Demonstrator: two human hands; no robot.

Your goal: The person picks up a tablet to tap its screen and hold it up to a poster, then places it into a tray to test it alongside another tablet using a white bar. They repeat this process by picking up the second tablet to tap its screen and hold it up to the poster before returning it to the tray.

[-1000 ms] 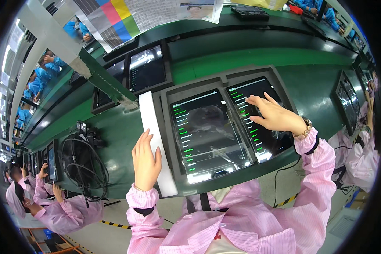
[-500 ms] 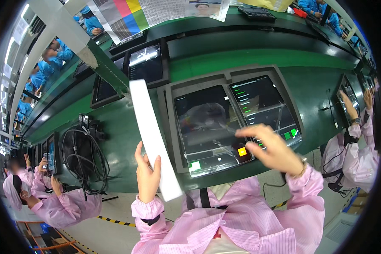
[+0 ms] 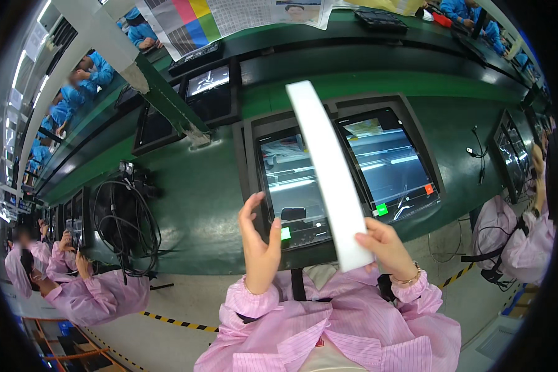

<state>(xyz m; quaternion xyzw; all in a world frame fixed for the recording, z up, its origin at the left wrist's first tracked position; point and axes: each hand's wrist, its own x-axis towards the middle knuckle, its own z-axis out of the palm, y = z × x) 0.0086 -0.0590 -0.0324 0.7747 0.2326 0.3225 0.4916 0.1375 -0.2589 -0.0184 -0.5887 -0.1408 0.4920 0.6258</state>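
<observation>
My right hand (image 3: 387,249) pinches the lower end of a long, slim white board (image 3: 331,180), whose exact kind I cannot make out. It stands tilted above two dark tablets in a grey tray (image 3: 249,139), hiding part of both. The left tablet (image 3: 291,186) shows reflections and a green square near its lower left corner. On the right tablet (image 3: 387,164) there is a green square and a red one along the lower edge. My left hand (image 3: 260,245) is open and holds nothing, fingers raised beside the left tablet's lower left corner.
A green post (image 3: 170,102) rises from the bench left of the tray. Coiled black cables (image 3: 120,223) lie farther left. More tablets in trays (image 3: 210,93) stand behind the post. Co-workers in pink sit on both sides. A colour-striped sheet (image 3: 179,25) hangs at the top.
The white board has passed from my left hand to my right and moved rightward over the tablets. My left hand has let go and opened. The tablet screens look brighter with reflections.
</observation>
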